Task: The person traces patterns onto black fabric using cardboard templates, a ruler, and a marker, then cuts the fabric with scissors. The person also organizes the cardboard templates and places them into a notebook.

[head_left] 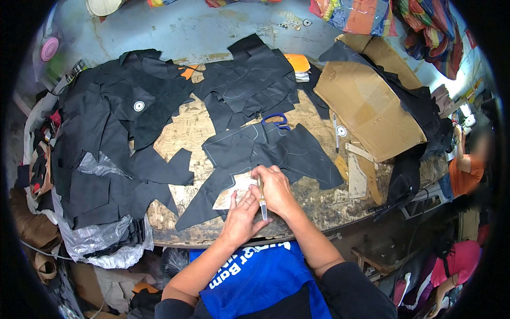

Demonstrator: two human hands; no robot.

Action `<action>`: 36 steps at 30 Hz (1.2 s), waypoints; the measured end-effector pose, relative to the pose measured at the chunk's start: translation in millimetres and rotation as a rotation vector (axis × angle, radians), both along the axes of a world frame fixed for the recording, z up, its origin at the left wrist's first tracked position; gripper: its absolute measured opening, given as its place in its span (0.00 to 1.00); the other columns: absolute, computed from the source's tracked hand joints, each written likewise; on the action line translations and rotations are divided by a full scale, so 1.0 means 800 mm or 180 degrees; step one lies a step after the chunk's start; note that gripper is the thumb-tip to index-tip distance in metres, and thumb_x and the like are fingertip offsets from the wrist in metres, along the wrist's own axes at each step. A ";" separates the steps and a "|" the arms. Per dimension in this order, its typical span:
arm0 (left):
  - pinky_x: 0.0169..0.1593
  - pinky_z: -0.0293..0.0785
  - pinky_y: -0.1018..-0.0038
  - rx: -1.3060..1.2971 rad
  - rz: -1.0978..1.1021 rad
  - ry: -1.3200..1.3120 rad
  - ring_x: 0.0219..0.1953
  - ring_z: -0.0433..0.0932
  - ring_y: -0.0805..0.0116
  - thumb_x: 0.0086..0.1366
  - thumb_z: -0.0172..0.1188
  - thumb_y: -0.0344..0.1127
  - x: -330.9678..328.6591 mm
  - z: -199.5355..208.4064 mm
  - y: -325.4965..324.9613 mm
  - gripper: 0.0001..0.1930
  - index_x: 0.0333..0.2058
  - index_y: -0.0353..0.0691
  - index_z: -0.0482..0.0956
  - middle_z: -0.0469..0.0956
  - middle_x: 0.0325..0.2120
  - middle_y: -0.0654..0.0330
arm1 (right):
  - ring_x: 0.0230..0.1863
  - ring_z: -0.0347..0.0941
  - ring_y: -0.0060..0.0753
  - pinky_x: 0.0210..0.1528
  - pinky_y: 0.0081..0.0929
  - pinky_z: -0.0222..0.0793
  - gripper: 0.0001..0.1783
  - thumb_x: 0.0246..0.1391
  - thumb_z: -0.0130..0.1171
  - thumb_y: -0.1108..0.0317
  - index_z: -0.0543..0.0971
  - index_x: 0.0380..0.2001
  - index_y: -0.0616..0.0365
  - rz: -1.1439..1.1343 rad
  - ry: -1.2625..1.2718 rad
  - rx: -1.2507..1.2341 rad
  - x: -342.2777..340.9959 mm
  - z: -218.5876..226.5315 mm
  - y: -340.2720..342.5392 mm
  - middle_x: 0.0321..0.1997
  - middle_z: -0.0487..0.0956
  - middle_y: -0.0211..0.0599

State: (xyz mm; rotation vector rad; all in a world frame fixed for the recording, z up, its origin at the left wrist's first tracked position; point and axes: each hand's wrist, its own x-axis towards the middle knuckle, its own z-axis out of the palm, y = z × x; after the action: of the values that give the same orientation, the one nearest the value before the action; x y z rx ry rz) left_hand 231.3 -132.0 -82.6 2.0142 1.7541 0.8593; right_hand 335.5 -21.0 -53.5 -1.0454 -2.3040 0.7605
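Note:
In my right hand (pixel 277 192) is a slim pen (pixel 263 206), gripped with the fingers closed around it. Its tip is hidden beside the hand. My left hand (pixel 243 222) lies with its fingers spread flat on a pale, stained cutting template (pixel 225 199), pressing it onto a black leather-like piece (pixel 228 151). A light drawn line runs along part of the template's edge and other light lines mark the black piece. Just beyond my hands, blue-handled scissors (pixel 276 120) rest on the black material, their blades partly covered.
Black pieces pile up at the left (pixel 101 106) and the back (pixel 244 80). A cardboard box (pixel 366 106) stands at the back right, near a second pen (pixel 336 135) and several narrow templates (pixel 357 175). The worn wooden table (pixel 183 125) ends close before me. Other people sit at far right.

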 end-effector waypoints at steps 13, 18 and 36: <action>0.62 0.48 0.48 0.1099 0.1238 -0.0286 0.61 0.63 0.48 0.46 0.72 0.41 -0.008 -0.009 -0.005 0.27 0.46 0.41 0.76 0.71 0.52 0.52 | 0.31 0.70 0.18 0.35 0.19 0.70 0.13 0.40 0.63 0.81 0.73 0.29 0.54 -0.0707 0.2158 -0.1122 0.127 0.029 0.033 0.29 0.74 0.26; 0.63 0.46 0.47 0.0370 0.1711 -0.0252 0.66 0.49 0.42 0.51 0.68 0.44 -0.010 -0.003 0.001 0.30 0.51 0.39 0.71 0.55 0.61 0.43 | 0.30 0.70 0.22 0.36 0.19 0.68 0.14 0.41 0.63 0.81 0.74 0.34 0.58 -0.2184 0.2069 -0.0082 0.279 0.031 0.074 0.30 0.75 0.30; 0.33 0.72 0.67 -0.0881 0.1402 -0.0124 0.24 0.78 0.56 0.48 0.70 0.42 -0.155 0.035 -0.015 0.16 0.30 0.36 0.81 0.79 0.21 0.52 | 0.55 0.66 0.51 0.59 0.46 0.55 0.20 0.40 0.68 0.64 0.75 0.37 0.58 -0.0902 0.0290 0.0509 0.110 -0.027 0.005 0.46 0.75 0.49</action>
State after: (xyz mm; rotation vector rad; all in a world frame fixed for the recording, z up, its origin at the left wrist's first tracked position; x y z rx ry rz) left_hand 107.3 -143.6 -54.8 1.4529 2.1966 0.7181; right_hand 423.6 -17.2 -75.3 -1.2029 -2.0442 0.4924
